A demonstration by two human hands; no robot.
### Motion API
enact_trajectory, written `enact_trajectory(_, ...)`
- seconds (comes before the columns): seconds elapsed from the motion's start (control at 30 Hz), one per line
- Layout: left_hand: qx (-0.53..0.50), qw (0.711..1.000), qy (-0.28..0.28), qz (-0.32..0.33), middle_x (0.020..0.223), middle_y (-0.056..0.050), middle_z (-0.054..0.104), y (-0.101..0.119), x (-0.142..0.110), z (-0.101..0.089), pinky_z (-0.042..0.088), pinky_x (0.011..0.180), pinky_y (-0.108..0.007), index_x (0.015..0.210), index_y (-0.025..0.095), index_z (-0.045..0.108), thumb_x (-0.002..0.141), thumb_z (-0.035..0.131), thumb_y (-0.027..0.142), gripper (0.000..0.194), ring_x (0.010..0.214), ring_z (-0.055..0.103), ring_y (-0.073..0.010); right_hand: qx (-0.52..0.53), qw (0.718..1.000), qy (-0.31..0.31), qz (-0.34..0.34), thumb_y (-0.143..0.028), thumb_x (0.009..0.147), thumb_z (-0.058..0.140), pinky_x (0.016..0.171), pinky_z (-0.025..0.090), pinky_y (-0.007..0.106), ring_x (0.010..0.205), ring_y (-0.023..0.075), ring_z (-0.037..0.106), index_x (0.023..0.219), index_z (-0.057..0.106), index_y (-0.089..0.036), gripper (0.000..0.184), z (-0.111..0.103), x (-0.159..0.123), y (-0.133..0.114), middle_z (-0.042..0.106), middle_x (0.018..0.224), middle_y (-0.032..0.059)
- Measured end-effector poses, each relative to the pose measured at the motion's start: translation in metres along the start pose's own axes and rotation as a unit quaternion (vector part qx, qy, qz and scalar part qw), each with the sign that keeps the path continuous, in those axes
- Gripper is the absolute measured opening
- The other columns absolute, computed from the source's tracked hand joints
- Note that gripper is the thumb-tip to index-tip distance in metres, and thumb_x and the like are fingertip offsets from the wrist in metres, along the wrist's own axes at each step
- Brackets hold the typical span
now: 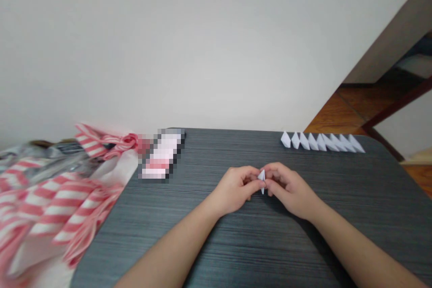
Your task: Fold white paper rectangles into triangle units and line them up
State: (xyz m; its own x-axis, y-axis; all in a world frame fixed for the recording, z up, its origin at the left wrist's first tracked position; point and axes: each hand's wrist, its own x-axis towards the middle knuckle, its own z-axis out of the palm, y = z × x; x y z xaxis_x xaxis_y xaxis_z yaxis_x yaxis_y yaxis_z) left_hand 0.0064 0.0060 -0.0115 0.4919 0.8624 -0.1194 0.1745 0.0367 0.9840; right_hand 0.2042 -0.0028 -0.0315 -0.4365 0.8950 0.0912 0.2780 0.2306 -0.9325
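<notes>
Between my two hands is a small folded white paper piece (262, 182), pointed at its top and bottom and held upright just above the dark table (216, 252). My left hand (238, 189) pinches it from the left with thumb and fingers. From the right, my right hand (290, 189) pinches the same piece, its thumb close to the left thumb. The fingertips cover the middle of the paper. A row of several similar folded white paper pieces (312, 142) lies along the table's far right edge, apart from my hands.
A pixelated pink and white rectangular item (164, 153) lies at the table's far left. Red-and-white striped cloth (64, 202) is heaped beside the table's left edge. A white wall (202, 45) rises behind the table, and wooden floor (337, 110) shows at right.
</notes>
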Motion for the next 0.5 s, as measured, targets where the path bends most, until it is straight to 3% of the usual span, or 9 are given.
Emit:
enact_trajectory(0.33, -0.015, 1.000, 0.001, 0.011, 0.068, 0.000, 0.060, -0.0034, 0.0006, -0.0007, 0.039, 0.049, -0.019, 0.104, 0.012, 0.069, 0.091, 0.057, 0.040, 0.033, 0.051, 0.049, -0.0073, -0.076, 0.996, 0.028, -0.028, -0.022, 0.098, 0.050, 0.062, 0.045, 0.026, 0.063, 0.0130, 0.060, 0.112, 0.059, -0.022, 0.017, -0.0048, 0.0001, -0.0046, 0.061, 0.072, -0.0024)
enact_trajectory(0.5, -0.065, 0.998, 0.018, 0.018, 0.075, -0.001, 0.063, -0.0097, 0.0017, 0.0008, 0.043, 0.051, -0.020, 0.118, 0.013, 0.063, 0.090, 0.059, 0.035, 0.036, 0.051, 0.051, -0.0070, -0.085, 0.992, 0.046, -0.076, -0.018, 0.098, 0.049, 0.070, 0.047, 0.027, 0.070, 0.0137, 0.061, 0.108, 0.066, -0.023, 0.020, -0.0085, 0.0018, -0.0048, 0.062, 0.074, -0.0008)
